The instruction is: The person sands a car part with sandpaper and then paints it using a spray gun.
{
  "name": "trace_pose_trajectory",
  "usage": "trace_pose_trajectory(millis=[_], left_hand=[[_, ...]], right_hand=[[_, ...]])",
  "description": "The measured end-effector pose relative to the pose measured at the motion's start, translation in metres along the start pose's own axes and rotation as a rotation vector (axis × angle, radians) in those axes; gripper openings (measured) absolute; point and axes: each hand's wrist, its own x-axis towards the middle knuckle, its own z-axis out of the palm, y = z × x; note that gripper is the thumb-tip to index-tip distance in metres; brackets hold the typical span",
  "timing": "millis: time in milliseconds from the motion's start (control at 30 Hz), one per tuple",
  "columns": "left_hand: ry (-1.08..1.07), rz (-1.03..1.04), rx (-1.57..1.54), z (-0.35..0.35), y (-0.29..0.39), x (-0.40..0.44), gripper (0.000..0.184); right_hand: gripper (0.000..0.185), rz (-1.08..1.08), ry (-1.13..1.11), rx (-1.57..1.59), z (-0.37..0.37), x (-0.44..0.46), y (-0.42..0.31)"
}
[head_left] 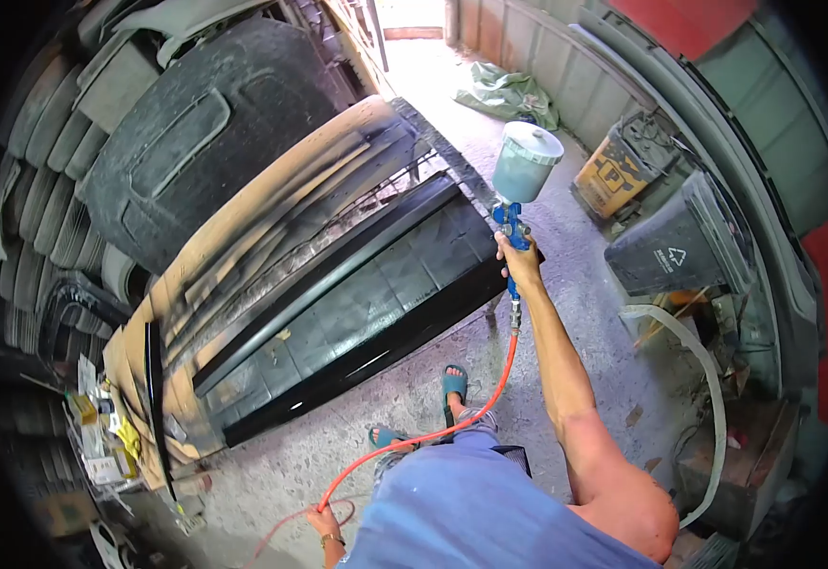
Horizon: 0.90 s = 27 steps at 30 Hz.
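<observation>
My right hand (522,262) is closed around the handle of a blue paint spray gun (508,216), held out past the right end of a work stand. A pale cup with a white lid (528,156) sits on top of the gun. From its base an orange-red air hose (414,440) curves down in front of my body. At the lower edge, my left hand (321,522) is closed on that hose. On the stand lie a glossy black long panel (367,376) and a narrower dark strip (329,283).
Cardboard (177,256) covers the stand's far side. Behind it leans a large dark car panel (215,133), beside stacked parts. To the right are a yellow-and-black bucket (613,169), a grey recycling bin (670,242) and a pale thick hose (713,398). Green sheeting (504,93) lies farther back.
</observation>
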Motion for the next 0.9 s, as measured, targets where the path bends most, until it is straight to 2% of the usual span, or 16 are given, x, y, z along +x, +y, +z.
trace_pose_trajectory(millis=[200,233,367,467,533,567,600,667,700,800,833,900], left_hand=[[0.036,-0.037,-0.130,-0.011,-0.019,0.013,0.020],[0.049,0.017,-0.045,-0.013,-0.023,0.016,0.024],[0.018,0.002,-0.086,-0.030,-0.049,0.035,0.025],[-0.011,-0.093,-0.073,-0.043,-0.084,0.061,0.025],[0.003,0.057,-0.020,-0.045,-0.122,0.086,0.026],[0.078,0.160,-0.039,-0.044,-0.142,0.095,0.028],[0.076,0.156,-0.048,-0.040,-0.160,0.108,0.028],[0.284,0.359,0.024,-0.039,-0.196,0.128,0.020],[0.068,0.206,-0.048,-0.061,-0.187,0.132,0.021],[0.012,0.107,-0.093,-0.082,-0.196,0.147,0.025],[0.027,0.081,-0.096,-0.083,-0.205,0.152,0.025],[0.183,0.225,-0.089,-0.085,-0.221,0.151,0.030]], right_hand=[[0.017,0.025,-0.157,0.045,0.034,-0.040,0.013],[0.019,0.027,-0.127,0.029,0.043,-0.051,0.010],[0.019,0.029,-0.141,0.001,0.072,-0.086,0.019],[0.018,0.008,-0.136,-0.015,0.099,-0.119,0.026],[0.017,0.008,-0.147,-0.017,0.119,-0.141,0.031],[0.018,0.013,-0.159,-0.009,0.128,-0.153,0.034],[0.018,0.008,-0.160,-0.017,0.139,-0.166,0.034],[0.015,-0.006,-0.140,-0.056,0.166,-0.192,0.032],[0.019,-0.010,-0.141,-0.053,0.179,-0.206,0.030],[0.019,-0.006,-0.146,-0.125,0.208,-0.234,0.040],[0.019,0.009,-0.167,-0.119,0.217,-0.242,0.042],[0.019,0.012,-0.206,-0.131,0.235,-0.258,0.046]])
